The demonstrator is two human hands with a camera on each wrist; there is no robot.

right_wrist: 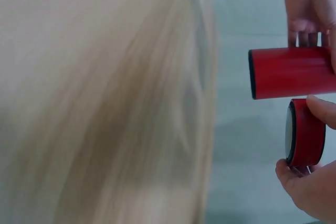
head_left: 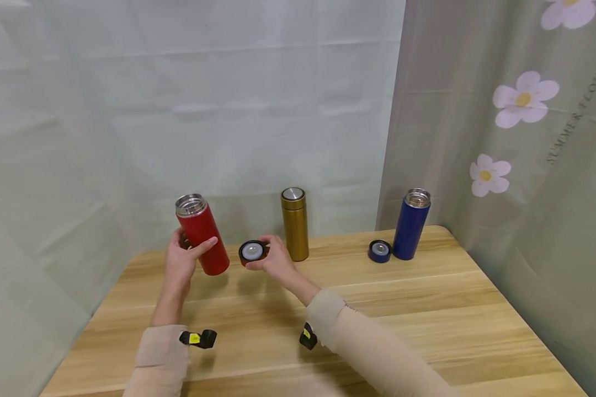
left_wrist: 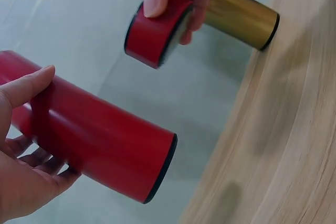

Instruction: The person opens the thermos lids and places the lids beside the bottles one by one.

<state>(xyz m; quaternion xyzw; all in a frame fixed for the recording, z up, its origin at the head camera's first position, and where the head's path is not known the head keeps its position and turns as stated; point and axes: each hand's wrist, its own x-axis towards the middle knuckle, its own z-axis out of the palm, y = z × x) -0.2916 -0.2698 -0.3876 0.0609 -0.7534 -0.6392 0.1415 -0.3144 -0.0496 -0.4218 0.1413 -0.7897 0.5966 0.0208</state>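
Note:
A red thermos bottle (head_left: pixel 205 234) without its cap, steel mouth up, leans slightly left in the grip of my left hand (head_left: pixel 180 259). In the left wrist view the thumb lies over the red thermos bottle (left_wrist: pixel 100 129) and the fingers wrap beneath it. Just right of it, my right hand (head_left: pixel 280 261) pinches a red cap (head_left: pixel 251 252) by its sides, pale inner face toward the head camera. The right wrist view shows the red cap (right_wrist: pixel 308 132) between thumb and fingers, apart from the bottle.
A gold thermos (head_left: pixel 295 226) with its cap on stands behind my right hand. Farther right, an uncapped blue thermos (head_left: pixel 411 225) stands beside its blue cap (head_left: pixel 379 251), which lies inner side up. A wooden table (head_left: pixel 427 331) lies below, with a pale curtain (head_left: pixel 248 110) behind it.

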